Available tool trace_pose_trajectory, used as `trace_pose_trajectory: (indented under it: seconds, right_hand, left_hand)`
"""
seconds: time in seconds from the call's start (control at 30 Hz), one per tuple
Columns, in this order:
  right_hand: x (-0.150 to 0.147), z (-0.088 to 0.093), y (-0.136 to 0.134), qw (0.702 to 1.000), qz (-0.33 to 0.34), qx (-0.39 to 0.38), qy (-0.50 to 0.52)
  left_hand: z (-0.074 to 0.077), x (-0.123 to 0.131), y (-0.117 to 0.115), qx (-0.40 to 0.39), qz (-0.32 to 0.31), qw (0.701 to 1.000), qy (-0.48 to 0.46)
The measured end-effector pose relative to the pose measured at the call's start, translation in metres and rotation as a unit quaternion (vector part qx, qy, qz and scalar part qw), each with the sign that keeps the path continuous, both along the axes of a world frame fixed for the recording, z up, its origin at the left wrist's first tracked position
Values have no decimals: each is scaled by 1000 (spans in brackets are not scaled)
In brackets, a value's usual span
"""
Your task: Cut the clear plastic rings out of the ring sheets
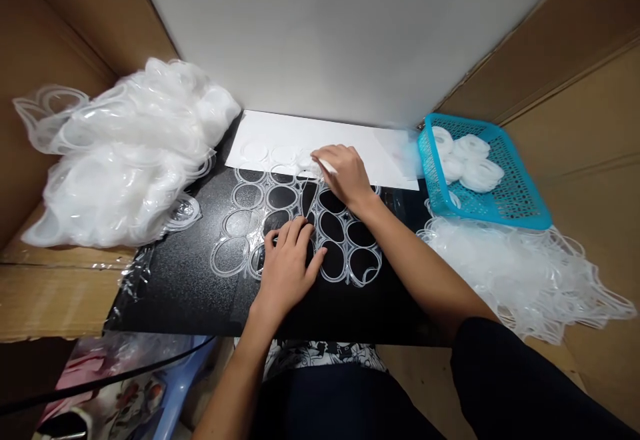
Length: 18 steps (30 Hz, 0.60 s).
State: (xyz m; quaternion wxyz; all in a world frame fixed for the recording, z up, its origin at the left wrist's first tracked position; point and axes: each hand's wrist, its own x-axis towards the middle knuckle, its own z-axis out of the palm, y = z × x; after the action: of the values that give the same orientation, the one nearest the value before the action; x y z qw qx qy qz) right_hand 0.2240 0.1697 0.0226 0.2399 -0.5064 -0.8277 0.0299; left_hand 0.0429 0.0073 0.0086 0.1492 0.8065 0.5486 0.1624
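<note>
A clear plastic sheet of oval rings (250,223) lies flat on the black board (185,280). My left hand (289,263) rests palm down on this sheet, fingers spread, pressing it flat. My right hand (344,173) is at the sheet's far edge, fingers pinched around a small white ring piece (327,165) by the white paper (280,140). Some ovals on the right side of the sheet look punched out.
A big heap of clear plastic sheets (125,153) sits on the left. A blue mesh basket (505,203) with white ring pieces stands at the right, above a pile of leftover plastic frames (525,273). Cardboard walls close in both sides.
</note>
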Motion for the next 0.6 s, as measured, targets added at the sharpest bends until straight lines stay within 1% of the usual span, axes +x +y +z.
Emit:
trace_pose_trajectory:
  seconds: [0.07,0.13,0.23,0.33,0.4,0.47,0.53,0.6]
  right_hand:
    - [4,3,19,999,-32,15,15]
    - [5,4,37,998,-55,11,22]
    - [-1,5,57,997,-68,-10,16]
    - [-12,5,67,997,-66,-23,29]
    - [-19,5,66,997,-45,-35,59]
    - [-23,6,59,993,-8,-55,100]
    - [-23,8,46,986,16,-77,144]
    - [-21,12,29,979,15,-99,178]
  left_hand:
    - [0,-1,0,0,-2,1000,-6]
    - [0,-1,-1,-1,-2,1000,-7]
    - [1,-1,-1,-4,-1,1000,-6]
    - [2,-1,-1,-8,-2,1000,-7]
    - [1,-1,-1,-7,-2,1000,-9]
    - [0,-1,-1,-4,-1,1000,-12]
    - [-2,-1,-1,-1,0,1000,-15]
    - [-2,-2,-2,0,-1,1000,-21]
